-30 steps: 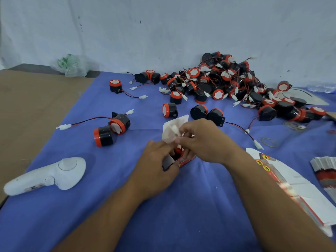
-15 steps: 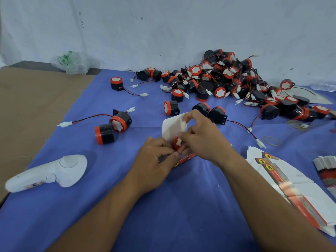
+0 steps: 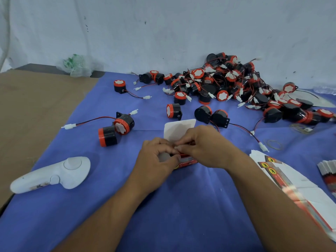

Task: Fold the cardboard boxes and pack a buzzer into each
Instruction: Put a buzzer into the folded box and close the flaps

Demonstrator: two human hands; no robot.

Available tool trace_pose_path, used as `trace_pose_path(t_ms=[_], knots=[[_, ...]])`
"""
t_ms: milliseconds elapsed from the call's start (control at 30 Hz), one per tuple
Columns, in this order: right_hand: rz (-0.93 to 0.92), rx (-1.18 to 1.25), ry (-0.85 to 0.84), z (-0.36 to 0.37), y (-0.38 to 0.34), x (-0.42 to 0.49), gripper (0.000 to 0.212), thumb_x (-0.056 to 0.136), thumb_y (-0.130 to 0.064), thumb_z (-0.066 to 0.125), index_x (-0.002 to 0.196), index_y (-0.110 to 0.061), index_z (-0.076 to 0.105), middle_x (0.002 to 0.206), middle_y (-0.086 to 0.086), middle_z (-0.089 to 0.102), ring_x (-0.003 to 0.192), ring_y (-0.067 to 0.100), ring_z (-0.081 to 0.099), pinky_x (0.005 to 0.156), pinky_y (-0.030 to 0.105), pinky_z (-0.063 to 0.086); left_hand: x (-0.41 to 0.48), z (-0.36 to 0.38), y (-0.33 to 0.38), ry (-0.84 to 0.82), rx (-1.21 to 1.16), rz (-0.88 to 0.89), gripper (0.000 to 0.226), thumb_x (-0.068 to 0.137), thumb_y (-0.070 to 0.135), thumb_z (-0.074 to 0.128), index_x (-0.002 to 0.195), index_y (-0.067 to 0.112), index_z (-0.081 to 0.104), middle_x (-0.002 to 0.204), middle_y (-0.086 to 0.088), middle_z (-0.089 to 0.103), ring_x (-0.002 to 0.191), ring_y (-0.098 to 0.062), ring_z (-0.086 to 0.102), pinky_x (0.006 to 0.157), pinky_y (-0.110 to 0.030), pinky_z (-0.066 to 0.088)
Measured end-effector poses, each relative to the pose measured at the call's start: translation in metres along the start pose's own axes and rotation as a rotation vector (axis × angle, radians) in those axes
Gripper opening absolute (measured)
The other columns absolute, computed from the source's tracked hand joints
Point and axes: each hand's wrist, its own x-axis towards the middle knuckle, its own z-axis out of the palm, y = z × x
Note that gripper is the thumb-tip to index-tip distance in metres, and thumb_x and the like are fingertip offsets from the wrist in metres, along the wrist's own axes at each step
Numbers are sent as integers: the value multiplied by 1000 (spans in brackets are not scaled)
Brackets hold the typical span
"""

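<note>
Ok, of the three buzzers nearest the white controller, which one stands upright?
The lone buzzer farthest back, by the cloth's left edge: its white face points up. The two nearer ones lie on their sides, touching.

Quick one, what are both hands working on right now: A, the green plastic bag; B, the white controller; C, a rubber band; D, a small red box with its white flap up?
D: the left hand and the right hand both hold the small red box on the blue cloth, its white flap standing up behind them, while the white controller lies apart on the left.
</note>
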Motion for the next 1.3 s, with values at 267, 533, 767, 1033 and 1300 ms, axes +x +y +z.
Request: trace_pose_path(t_ms=[267,533,767,1033,1300], knots=[[0,-128,164,10,-12,2,16,88,-17,71,76,-8,74,74,3,68,71,17,60,65,31,47,2,10,-8,36,-116,-31,38,68,22,73,94,30,47,86,20,53,77,-2,48,65,-12,41],[-18,33,-164,-6,-2,-1,17,93,-9,63,92,-15,78,88,4,74,84,19,66,80,39,55,0,8,-4,-10,-38,42,20,73,26,67,89,30,55,84,21,55,81,-6,47,69,-10,36],[34,254,9,3,10,4,8,87,-8,75,94,-11,76,85,-1,75,79,12,70,77,27,58,0,9,-5,-5,-79,49,33,74,19,64,100,32,48,87,12,54,82,-9,47,73,-14,38],[-42,9,19,8,4,3,11,85,-9,72,85,-16,80,87,-3,75,84,13,66,77,32,50,-2,7,-4,129,13,119,52,72,17,83,110,25,50,108,10,50,103,2,49,86,-5,35],[-101,-104,-95,0,-10,-3,24,85,0,61,92,-18,76,78,-2,73,82,18,64,76,40,52,-3,6,0,204,43,144,54,62,18,92,98,21,52,102,18,44,100,-11,53,82,-15,45]])
